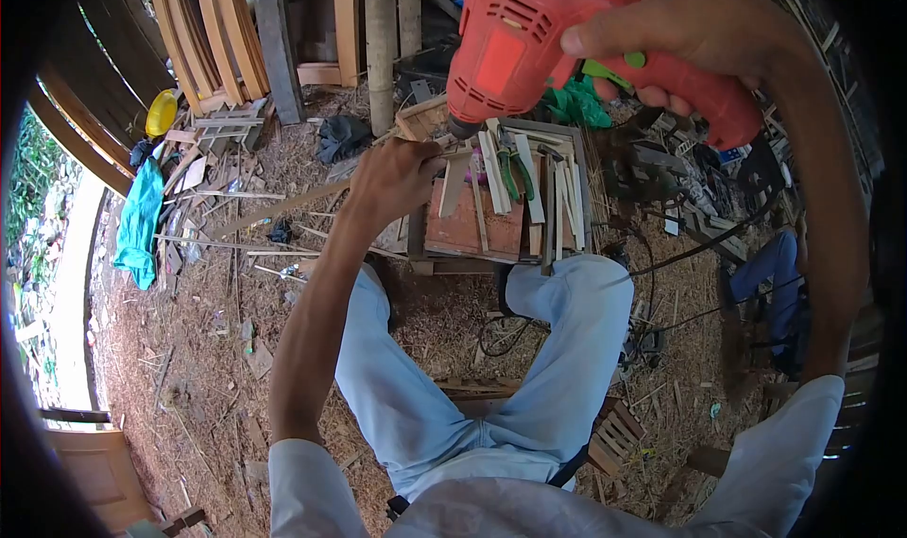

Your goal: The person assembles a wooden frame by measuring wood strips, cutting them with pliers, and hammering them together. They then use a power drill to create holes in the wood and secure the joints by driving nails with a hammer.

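My right hand (661, 37) is wrapped round the handle of a red power drill (505, 51), raised high on the right with its nose pointing down and left. The dark chuck (463, 127) sits at the drill's lower end. Close beside that chuck is my left hand (395, 174), fingers curled in; what they grip is hidden. Below both hands stands a low wooden work table (453, 236). Light wooden strips (493, 174) lie across it, with green-handled pliers (515, 174) and a hammer (551, 153) among them.
Wood shavings and offcuts cover the ground. Curved wooden pieces (222, 37) lean at the back left, near a yellow hard-hat-like object (162, 113) and a teal cloth (140, 226). A black cable (699, 255) runs at right. Another person's blue-trousered leg (770, 278) shows there.
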Available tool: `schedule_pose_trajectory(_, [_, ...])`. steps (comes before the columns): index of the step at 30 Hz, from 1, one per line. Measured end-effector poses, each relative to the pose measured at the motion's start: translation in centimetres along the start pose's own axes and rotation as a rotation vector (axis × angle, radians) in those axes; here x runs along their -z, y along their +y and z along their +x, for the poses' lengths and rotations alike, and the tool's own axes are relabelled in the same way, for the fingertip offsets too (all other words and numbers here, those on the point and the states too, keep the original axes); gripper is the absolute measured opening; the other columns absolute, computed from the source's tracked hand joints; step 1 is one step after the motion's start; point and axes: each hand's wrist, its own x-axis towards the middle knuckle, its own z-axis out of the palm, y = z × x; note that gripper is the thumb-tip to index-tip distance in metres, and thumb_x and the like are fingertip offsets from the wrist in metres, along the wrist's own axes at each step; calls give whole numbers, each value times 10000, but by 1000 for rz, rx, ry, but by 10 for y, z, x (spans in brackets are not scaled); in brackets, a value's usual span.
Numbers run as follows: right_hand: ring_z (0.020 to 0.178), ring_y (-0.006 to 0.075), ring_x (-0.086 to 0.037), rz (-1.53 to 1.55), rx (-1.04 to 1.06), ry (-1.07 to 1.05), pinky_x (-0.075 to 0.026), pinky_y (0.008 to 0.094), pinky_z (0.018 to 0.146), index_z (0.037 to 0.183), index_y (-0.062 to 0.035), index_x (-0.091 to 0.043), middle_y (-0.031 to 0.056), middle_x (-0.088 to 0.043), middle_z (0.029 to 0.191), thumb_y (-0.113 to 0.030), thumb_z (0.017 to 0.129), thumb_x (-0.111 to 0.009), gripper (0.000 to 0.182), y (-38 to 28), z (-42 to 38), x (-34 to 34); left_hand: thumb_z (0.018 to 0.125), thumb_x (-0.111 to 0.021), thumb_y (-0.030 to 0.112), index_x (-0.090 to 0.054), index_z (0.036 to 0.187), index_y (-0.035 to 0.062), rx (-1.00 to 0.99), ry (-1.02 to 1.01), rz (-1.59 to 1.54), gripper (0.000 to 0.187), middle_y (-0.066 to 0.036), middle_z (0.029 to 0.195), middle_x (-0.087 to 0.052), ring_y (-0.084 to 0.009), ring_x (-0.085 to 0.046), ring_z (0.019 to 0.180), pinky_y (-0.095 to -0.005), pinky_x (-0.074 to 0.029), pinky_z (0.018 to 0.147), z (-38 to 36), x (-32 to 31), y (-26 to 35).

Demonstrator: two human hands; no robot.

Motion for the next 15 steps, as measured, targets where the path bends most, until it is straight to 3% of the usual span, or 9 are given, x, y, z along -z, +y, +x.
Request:
schedule_pose_trajectory(9, [597, 150, -574, 30, 105, -91, -493, 312, 524, 1348, -17, -369, 70, -567, 812, -331, 956, -529, 527, 1, 4, 4, 841, -584, 202, -708, 916, 46, -25, 48, -26, 213, -215, 809, -655, -389, -638, 779, -467, -510, 717, -3, -2, -9])
schedule_pose_trajectory(12, [597, 149, -571, -10, -47, 41, -491, 313, 525, 1345, -12, -373, 78, -580, 832, -323, 959, -524, 519, -8, 3, 1, 838, -578, 181, -709, 922, 43, -6, 30, 0, 209, -218, 816, -659, -386, -641, 782, -465, -514, 727, -3, 1, -6])
schedule_pose_trajectory(15, [597, 150, -572, 158, -3, -131, -491, 316, 521, 1355, -11, -360, 86, -588, 842, -322, 959, -524, 530, -10, 6, 9, 853, -618, 227, -709, 937, 87, -57, 72, -17, 188, -203, 774, -658, -393, -643, 754, -467, -524, 677, -3, -4, -13])
